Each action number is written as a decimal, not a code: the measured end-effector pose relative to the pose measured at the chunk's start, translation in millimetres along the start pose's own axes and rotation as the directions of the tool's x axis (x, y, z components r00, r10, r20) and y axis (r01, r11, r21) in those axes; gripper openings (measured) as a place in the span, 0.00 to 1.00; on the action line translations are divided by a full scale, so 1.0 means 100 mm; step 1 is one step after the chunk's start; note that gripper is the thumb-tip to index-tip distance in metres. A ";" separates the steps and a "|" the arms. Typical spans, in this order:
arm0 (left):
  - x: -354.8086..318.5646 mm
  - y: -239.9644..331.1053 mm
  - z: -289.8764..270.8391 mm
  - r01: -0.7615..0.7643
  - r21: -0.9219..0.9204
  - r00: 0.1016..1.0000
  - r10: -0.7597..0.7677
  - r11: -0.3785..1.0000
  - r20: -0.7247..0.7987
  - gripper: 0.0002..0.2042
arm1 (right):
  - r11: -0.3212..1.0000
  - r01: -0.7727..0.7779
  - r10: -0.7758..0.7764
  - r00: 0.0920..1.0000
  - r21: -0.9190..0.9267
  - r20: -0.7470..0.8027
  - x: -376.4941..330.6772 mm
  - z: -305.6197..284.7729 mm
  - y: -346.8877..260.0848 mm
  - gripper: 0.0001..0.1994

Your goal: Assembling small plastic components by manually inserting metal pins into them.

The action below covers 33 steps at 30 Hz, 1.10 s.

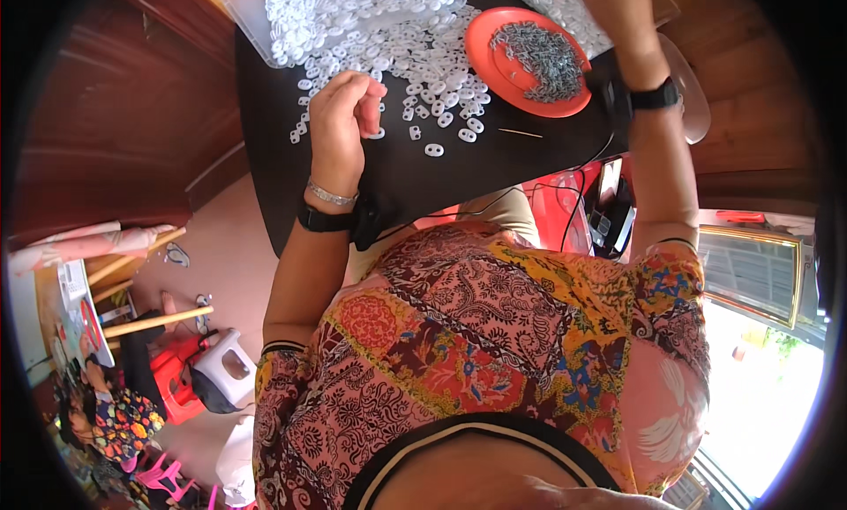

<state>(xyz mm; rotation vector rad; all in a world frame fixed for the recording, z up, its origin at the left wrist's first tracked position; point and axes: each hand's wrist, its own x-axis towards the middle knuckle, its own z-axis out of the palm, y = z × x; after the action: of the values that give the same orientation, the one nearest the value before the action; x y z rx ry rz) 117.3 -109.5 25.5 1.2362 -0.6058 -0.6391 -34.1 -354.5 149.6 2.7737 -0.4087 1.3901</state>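
Upper centre-left: left hand curled shut, fingertips pinched over small white oval pieces scattered on the black tabletop. Upper right: orange plate of small grey metal parts. Right hand runs off the top edge; finger state cannot be told.

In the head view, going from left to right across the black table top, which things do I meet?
Left hand → scattered white plastic rings → thin stick → orange plate holding small grey metal pieces → right forearm with black wristband.
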 end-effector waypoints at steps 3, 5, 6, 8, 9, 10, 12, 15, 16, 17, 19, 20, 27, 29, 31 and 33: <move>-0.03 -0.04 -0.06 -0.002 -0.036 1.000 0.001 0.999 -0.029 0.13 | 0.926 -0.001 -0.121 0.946 0.377 0.300 -0.43 0.53 -0.27 0.07; 0.00 -0.06 -0.05 -0.003 -0.052 1.000 0.002 0.999 -0.017 0.13 | 0.895 0.047 -0.247 0.881 0.443 0.404 -0.68 0.66 -0.58 0.07; 0.01 -0.06 -0.05 -0.007 -0.062 1.000 0.007 0.998 -0.006 0.13 | 0.872 0.093 -0.327 0.841 0.481 0.431 -0.76 0.74 -0.66 0.07; 0.04 -0.07 -0.06 -0.007 -0.069 1.000 0.007 0.998 -0.004 0.13 | 0.883 0.120 -0.358 0.797 0.453 0.487 -0.85 0.89 -0.78 0.07; 0.05 -0.08 -0.06 -0.016 -0.070 1.000 0.015 0.997 -0.016 0.13 | 0.892 0.150 -0.384 0.748 0.427 0.541 -0.88 0.95 -0.82 0.07; 0.06 -0.08 -0.07 -0.025 -0.072 0.999 0.022 0.997 -0.029 0.13 | 0.891 0.151 -0.387 0.747 0.429 0.540 -0.90 1.00 -0.84 0.07; 0.06 -0.08 -0.08 -0.023 -0.085 0.999 0.020 0.996 -0.042 0.12 | 0.878 0.287 -0.467 0.689 0.383 0.554 -0.91 1.07 -0.88 0.06; 0.06 -0.07 -0.08 -0.023 -0.097 0.998 0.018 0.995 -0.054 0.12 | 0.886 0.308 -0.462 0.664 0.347 0.589 -0.88 1.12 -0.90 0.04; 0.06 -0.07 -0.08 -0.026 -0.094 0.998 0.021 0.995 -0.054 0.12 | 0.885 0.309 -0.463 0.662 0.348 0.589 -0.89 1.14 -0.90 0.04; 0.06 -0.08 -0.09 -0.026 -0.094 0.998 0.020 0.995 -0.055 0.12 | 0.889 0.307 -0.455 0.675 0.340 0.581 -0.90 1.15 -0.90 0.03; 0.06 -0.09 -0.09 -0.031 -0.086 0.999 0.028 0.996 -0.039 0.12 | 0.893 0.304 -0.447 0.688 0.332 0.572 -0.92 1.16 -0.89 0.02; 0.06 -0.09 -0.09 -0.032 -0.087 0.999 0.029 0.996 -0.037 0.12 | 0.907 0.229 -0.395 0.754 0.354 0.525 -0.92 1.14 -0.87 0.03; 0.06 -0.11 -0.06 0.063 -0.013 0.997 -0.063 0.998 0.046 0.12 | 0.730 -0.407 0.051 0.834 0.549 0.550 -0.75 0.88 -0.92 0.05; 0.04 -0.10 -0.03 0.093 0.003 0.987 -0.093 0.996 0.128 0.12 | 0.674 -0.442 0.072 0.837 0.592 0.543 -0.75 0.87 -0.94 0.05; 0.03 -0.11 -0.02 0.084 -0.003 0.987 -0.083 0.996 0.140 0.12 | 0.533 -0.537 0.076 0.801 0.655 0.594 -0.78 0.87 -0.99 0.05; 0.03 -0.11 -0.02 0.073 -0.006 0.986 -0.071 0.997 0.148 0.12 | 0.517 -0.536 0.086 0.808 0.668 0.582 -0.82 0.87 -1.04 0.05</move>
<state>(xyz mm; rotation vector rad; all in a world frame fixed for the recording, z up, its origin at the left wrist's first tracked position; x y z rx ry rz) 120.0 -112.6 14.8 1.2109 -0.6818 -0.7992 12.3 -246.3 42.7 4.0719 -0.3621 1.0444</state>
